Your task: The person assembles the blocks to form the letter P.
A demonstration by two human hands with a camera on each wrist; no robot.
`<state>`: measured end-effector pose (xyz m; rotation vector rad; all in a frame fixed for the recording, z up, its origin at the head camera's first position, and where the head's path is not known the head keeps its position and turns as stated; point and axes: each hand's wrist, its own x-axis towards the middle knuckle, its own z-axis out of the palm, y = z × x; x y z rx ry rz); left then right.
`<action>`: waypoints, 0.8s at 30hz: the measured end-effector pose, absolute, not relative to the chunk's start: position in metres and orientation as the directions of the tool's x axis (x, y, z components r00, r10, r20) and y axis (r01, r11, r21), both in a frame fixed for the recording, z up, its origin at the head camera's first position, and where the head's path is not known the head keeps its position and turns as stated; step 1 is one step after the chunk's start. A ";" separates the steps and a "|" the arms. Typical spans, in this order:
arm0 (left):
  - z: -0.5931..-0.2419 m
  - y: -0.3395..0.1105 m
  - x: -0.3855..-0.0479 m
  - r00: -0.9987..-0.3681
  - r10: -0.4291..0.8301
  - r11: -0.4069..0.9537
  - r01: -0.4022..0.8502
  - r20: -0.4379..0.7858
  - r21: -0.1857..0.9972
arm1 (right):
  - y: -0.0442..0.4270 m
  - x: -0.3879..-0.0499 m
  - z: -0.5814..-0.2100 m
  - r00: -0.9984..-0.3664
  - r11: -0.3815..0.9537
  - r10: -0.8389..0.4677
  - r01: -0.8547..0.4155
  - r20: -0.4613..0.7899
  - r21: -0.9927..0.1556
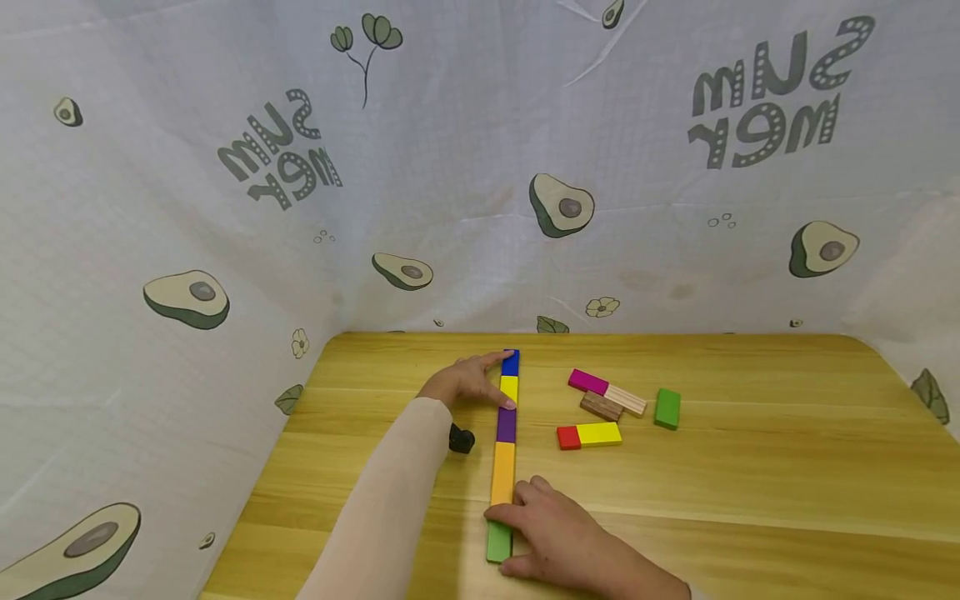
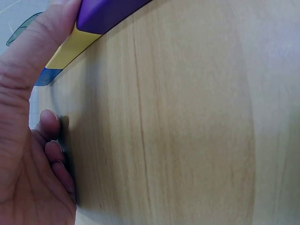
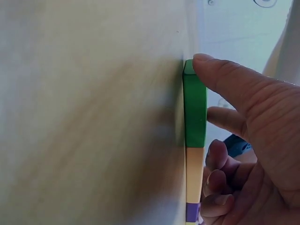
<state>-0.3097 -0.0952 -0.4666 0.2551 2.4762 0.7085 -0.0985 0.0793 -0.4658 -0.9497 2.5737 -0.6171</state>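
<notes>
Cloth [image 1: 465, 150] on my feed shows mirrored "summer" lettering [image 1: 780, 89]; left hand [image 1: 471, 379]'s spread wide on the block row [image 1: 503, 473], right hand [image 1: 562, 533]'s pinching the green block [image 1: 498, 543].

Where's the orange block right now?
In the head view, the orange block lies lower left of the red block, between the purple block and the green block the right hand touches.

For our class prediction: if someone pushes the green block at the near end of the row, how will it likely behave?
The green block would probably slide rather than roll, since it lies flat with flat sides. It seems stiff: its edges look straight where the right hand touches it. Pushed along the row, it would likely nudge the orange block adjoining it.
</notes>
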 end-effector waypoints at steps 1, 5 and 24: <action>-0.467 -0.095 -0.310 -0.832 0.321 0.843 0.033 -0.452 0.537 | 0.079 -0.099 -0.466 -0.724 0.684 -0.672 -0.528 -0.153 -0.503; -0.466 -0.096 -0.309 -0.833 0.326 0.842 0.041 -0.447 0.537 | 0.080 -0.100 -0.465 -0.728 0.677 -0.666 -0.499 -0.163 -0.541; -0.468 -0.097 -0.312 -0.828 0.325 0.836 0.025 -0.457 0.549 | 0.144 -0.149 -0.457 -0.956 0.862 -0.291 -0.243 -0.041 -0.444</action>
